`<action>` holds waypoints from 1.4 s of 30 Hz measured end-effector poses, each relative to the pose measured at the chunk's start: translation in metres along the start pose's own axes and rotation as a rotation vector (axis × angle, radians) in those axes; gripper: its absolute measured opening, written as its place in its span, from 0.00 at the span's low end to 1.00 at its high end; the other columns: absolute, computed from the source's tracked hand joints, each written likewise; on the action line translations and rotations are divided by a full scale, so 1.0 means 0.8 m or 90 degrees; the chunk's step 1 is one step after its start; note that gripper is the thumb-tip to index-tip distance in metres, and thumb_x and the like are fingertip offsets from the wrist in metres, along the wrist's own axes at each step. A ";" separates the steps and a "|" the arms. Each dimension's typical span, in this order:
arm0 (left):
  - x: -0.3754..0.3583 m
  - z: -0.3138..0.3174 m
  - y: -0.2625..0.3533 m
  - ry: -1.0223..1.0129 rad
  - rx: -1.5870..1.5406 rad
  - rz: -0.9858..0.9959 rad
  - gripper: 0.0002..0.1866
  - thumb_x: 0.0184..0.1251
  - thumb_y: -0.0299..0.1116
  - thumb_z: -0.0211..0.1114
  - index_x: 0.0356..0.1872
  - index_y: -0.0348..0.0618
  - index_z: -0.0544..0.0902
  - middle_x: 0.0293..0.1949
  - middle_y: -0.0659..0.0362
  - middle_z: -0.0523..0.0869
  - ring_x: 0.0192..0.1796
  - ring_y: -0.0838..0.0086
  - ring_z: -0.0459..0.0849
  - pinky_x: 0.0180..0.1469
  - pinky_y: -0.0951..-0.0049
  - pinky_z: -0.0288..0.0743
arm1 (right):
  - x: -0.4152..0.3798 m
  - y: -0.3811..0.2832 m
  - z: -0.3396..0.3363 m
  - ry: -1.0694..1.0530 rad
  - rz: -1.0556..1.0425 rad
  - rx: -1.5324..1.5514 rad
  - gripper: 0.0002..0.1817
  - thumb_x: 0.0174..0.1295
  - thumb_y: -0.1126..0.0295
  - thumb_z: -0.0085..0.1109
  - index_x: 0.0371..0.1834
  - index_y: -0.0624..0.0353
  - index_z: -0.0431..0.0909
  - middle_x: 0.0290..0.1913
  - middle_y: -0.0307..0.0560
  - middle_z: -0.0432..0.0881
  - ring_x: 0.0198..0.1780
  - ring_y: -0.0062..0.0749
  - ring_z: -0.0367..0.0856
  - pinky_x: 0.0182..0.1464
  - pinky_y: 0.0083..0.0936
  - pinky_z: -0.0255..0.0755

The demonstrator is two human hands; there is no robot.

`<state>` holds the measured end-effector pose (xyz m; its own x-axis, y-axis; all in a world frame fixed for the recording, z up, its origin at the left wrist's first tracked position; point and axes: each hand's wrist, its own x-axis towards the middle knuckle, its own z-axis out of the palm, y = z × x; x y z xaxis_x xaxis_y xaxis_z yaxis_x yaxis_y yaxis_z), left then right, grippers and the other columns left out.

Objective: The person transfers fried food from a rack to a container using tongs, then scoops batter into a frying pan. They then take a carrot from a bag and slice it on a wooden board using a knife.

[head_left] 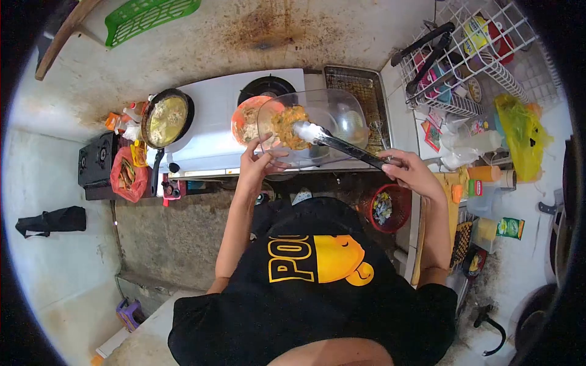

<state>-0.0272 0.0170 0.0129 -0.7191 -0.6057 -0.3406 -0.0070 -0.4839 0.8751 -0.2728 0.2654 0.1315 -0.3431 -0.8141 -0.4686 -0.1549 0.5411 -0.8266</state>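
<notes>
My left hand (261, 161) grips the near left edge of a clear plastic container (342, 113), fingers curled at its rim. Orange-brown food pieces (290, 125) are gathered at the container's left end. My right hand (410, 174) is closed around the black handle of what look like tongs (348, 149). Their shiny pale tip reaches into the container beside the food. Partly under the container's left end is an orange plate (238, 125) with pale, floury-looking contents. Farther left, a black frying pan (190, 116) holds yellowish oil and pale pieces of food.
A black burner (268, 85) sits behind the container on the white counter (210, 128). A metal tray (372, 82) lies to the right, below a white wire rack (427, 36). A red bag (125, 192) hangs left, near the pan's handle. A red basket (403, 213) stands on the floor.
</notes>
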 end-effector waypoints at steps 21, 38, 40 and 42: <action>-0.013 -0.004 0.004 -0.011 -0.059 0.022 0.27 0.62 0.21 0.52 0.66 0.37 0.64 0.40 0.41 0.86 0.34 0.59 0.89 0.36 0.70 0.85 | -0.015 -0.062 -0.039 0.030 -0.008 -0.217 0.17 0.63 0.63 0.60 0.51 0.59 0.78 0.22 0.37 0.72 0.27 0.20 0.69 0.31 0.23 0.64; -0.007 -0.013 0.006 -0.015 -0.070 0.049 0.28 0.63 0.26 0.55 0.66 0.33 0.63 0.41 0.40 0.85 0.37 0.53 0.88 0.44 0.59 0.86 | -0.074 -0.097 0.037 0.212 -0.316 -0.882 0.27 0.53 0.57 0.65 0.58 0.48 0.74 0.32 0.45 0.71 0.31 0.38 0.77 0.33 0.33 0.71; -0.011 -0.011 0.009 0.005 -0.045 0.054 0.28 0.63 0.25 0.54 0.66 0.33 0.63 0.41 0.41 0.85 0.37 0.54 0.88 0.44 0.60 0.86 | -0.075 -0.104 0.028 0.190 -0.284 -0.858 0.27 0.54 0.56 0.64 0.58 0.49 0.74 0.35 0.45 0.73 0.33 0.38 0.79 0.34 0.32 0.73; -0.014 -0.012 0.009 0.010 -0.046 0.053 0.28 0.62 0.24 0.54 0.66 0.33 0.63 0.41 0.42 0.85 0.37 0.55 0.88 0.43 0.61 0.86 | -0.073 -0.107 0.012 0.166 -0.255 -0.836 0.27 0.55 0.55 0.64 0.58 0.49 0.74 0.37 0.44 0.75 0.34 0.39 0.80 0.35 0.31 0.74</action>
<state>-0.0126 0.0145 0.0199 -0.7040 -0.6552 -0.2740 0.1031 -0.4760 0.8734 -0.2305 0.2648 0.2266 -0.2080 -0.9747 -0.0819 -0.9767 0.2025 0.0712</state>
